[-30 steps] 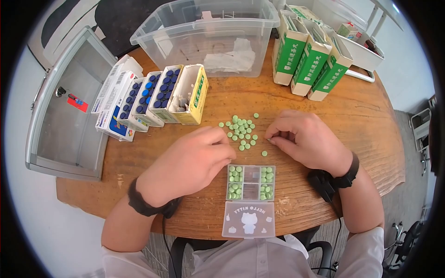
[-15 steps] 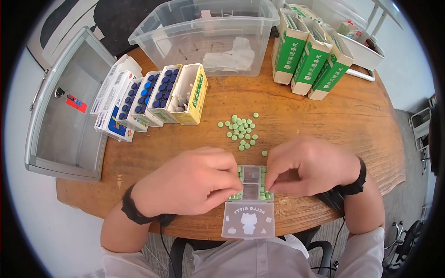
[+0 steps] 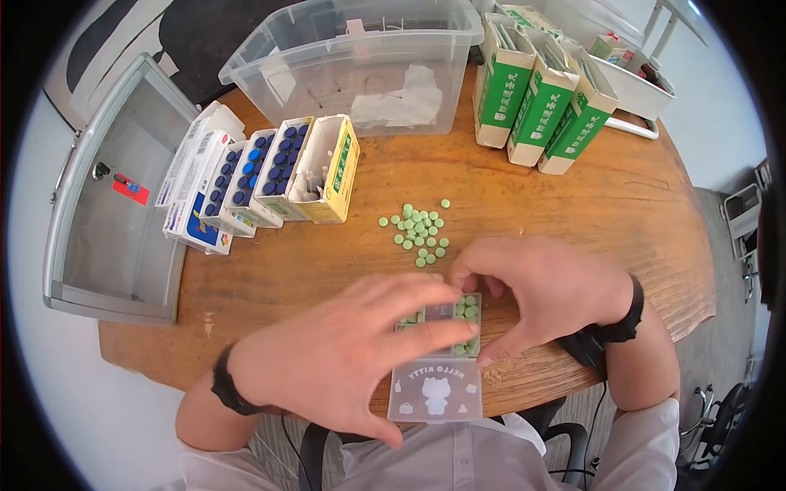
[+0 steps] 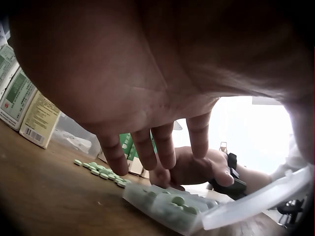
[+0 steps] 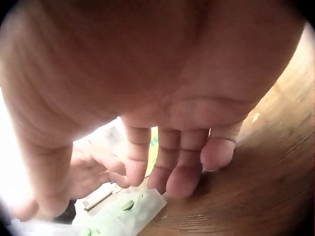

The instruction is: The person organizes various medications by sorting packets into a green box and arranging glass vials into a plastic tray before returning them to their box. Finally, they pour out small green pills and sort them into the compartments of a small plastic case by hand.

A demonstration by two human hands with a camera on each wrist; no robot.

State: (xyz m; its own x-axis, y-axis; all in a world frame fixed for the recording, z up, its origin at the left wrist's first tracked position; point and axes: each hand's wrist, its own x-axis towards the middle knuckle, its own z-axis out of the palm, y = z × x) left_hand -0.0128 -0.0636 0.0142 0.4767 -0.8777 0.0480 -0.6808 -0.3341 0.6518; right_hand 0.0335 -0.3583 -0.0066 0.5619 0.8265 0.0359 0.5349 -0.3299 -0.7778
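A translucent pill box point(image 3: 440, 312) with several compartments lies near the front edge, its Hello Kitty lid point(image 3: 413, 389) folded open toward the person. Green tablets point(image 3: 467, 311) fill its side compartments. My left hand point(image 3: 348, 340) reaches across the box's left part with fingers extended and thumb spread wide, partly hiding it. At the box's right side is my right hand point(image 3: 557, 282), fingers bent loosely by the far right corner, thumb tip close to the near right one. In the left wrist view, nothing shows between the left fingers above the box point(image 4: 177, 219). Loose green tablets point(image 3: 422, 227) lie beyond the hands.
Medicine cartons with blue-capped vials point(image 3: 282, 159) stand at the left beside a glass-doored cabinet point(image 3: 123, 196). A clear plastic bin point(image 3: 385, 90) sits at the back. Green-and-white boxes point(image 3: 540, 106) stand back right, before a white tray point(image 3: 647, 94).
Both hands have come in from the tablet pile to the pill box. Their pinched fingers have spread apart, and the left hand now reaches over the box. A single tablet near the right hand is now hidden.
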